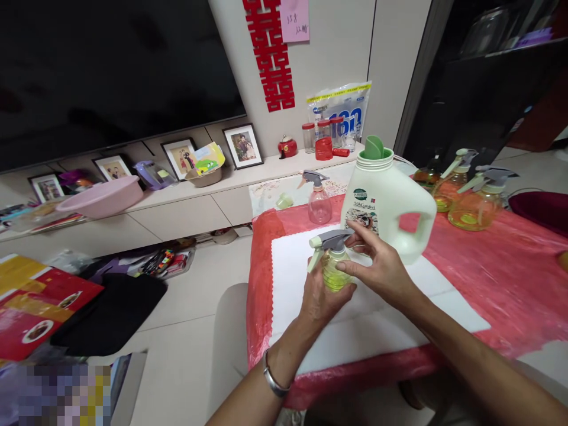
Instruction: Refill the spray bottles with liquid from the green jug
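My left hand (316, 300) is wrapped round a small clear spray bottle (335, 273) with yellow-green liquid and a grey and pale-green trigger head. At the bottle's collar and shoulder, my right hand (380, 269) curls its thumb and fingers against it from the right. The bottle is held up above a white cloth (377, 337) with a scalloped edge. Just behind my right hand stands a large pale-green jug (377, 183), a green cap piece in its mouth. A pinkish spray bottle (319, 206) with a grey head stands behind, to the left.
Red plastic sheeting (488, 278) covers the table. Spray bottles with yellow liquid (474, 208) stand at the right. Along the back cabinet are a pink basin (104, 198), photo frames (242, 146) and red-lidded jars (308, 139). A red and yellow box (39, 307) lies lower left.
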`<action>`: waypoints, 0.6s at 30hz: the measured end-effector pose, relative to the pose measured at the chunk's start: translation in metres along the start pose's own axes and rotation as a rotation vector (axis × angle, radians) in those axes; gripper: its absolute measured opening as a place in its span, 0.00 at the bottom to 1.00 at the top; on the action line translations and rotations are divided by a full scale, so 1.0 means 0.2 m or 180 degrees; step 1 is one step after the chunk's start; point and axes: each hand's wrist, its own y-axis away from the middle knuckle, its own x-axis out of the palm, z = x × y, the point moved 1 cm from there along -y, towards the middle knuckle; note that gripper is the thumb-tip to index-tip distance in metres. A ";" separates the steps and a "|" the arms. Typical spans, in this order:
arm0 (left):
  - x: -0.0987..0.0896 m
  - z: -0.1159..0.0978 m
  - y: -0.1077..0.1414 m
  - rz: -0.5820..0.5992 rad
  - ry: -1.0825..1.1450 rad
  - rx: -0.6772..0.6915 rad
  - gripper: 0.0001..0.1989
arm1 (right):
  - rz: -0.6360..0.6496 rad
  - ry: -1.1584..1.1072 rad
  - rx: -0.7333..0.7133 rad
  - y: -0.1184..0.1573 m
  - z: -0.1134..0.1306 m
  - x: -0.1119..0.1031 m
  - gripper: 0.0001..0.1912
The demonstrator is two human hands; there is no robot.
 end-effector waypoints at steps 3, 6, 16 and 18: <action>0.02 0.04 0.01 -0.0079 -0.0183 0.0147 0.30 | -0.0050 -0.0214 0.0134 -0.01 0.01 0.04 0.49; 0.04 0.08 0.02 -0.0113 -0.0259 0.0231 0.32 | -0.0074 -0.0450 0.0209 -0.02 0.03 0.07 0.53; 0.00 0.02 0.02 0.0035 0.0214 -0.0216 0.38 | 0.0350 -0.0711 -0.0088 -0.04 0.03 0.03 0.51; -0.01 0.00 0.02 0.0021 0.0354 -0.0250 0.40 | 0.0643 -0.0901 -0.0094 -0.04 0.02 0.02 0.48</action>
